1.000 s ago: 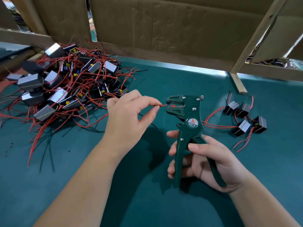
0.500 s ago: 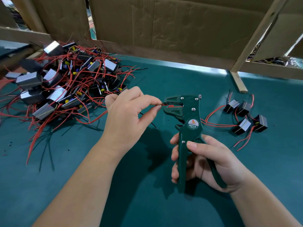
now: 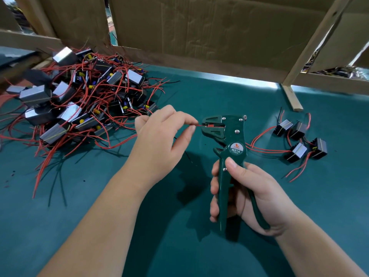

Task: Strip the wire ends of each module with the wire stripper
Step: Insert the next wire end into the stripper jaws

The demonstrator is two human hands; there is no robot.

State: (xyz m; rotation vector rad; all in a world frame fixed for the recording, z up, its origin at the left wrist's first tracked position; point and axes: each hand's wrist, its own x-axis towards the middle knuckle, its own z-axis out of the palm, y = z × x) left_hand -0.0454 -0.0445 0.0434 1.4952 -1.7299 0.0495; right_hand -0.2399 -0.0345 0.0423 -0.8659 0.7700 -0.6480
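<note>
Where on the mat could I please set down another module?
Bare mat lies behind the wire stripper, between the big pile and the small module group, and front left. Crowded: the pile, and around the left hand and right hand.

Materials, mostly plastic, metal, cardboard

Wire stripper [image 3: 229, 140] glossy green plastic, shiny metal rivets; modules [image 3: 36, 94] brushed metal shells, upper left; table mat [image 3: 199, 96] matt teal; cardboard [image 3: 199, 27] rough, top; wooden strut [image 3: 289, 96] bare.
</note>
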